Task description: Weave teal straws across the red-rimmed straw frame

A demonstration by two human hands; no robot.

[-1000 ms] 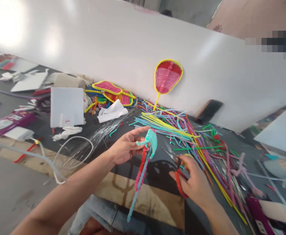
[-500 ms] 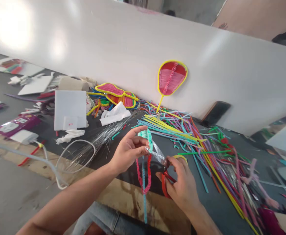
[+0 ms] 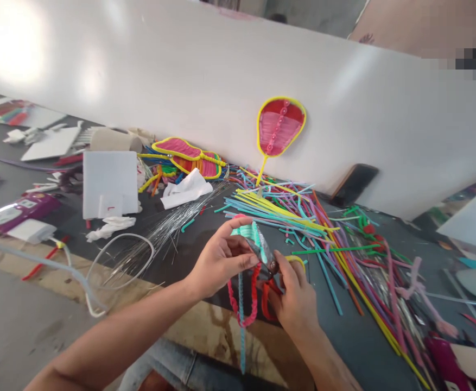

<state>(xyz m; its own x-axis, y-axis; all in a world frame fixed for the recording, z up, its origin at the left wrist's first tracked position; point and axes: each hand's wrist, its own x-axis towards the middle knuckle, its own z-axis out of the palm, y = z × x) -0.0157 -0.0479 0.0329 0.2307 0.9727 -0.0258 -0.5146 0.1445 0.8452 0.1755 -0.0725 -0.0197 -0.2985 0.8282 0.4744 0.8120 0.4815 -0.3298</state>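
My left hand pinches a small piece of mint-green pipe cleaner work just above the table's front edge. A pink-red pipe cleaner loop and a straight light-blue pipe cleaner hang below those fingers. In my right hand are scissors with red and yellow handles. Their grey blades reach up to the left and lie against the mint-green piece. Part of the blades is hidden behind it, and whether they are fully closed is hard to see.
Loose coloured pipe cleaners spread over the dark table behind and right of my hands. A pink fan shape with yellow rim and a phone lean on the white board. A glue gun's white cable loops at left.
The scissor blades have closed together and moved across the mint-green piece, from beneath it to along its edge. My right hand has shifted slightly left, its fingers drawn closer.
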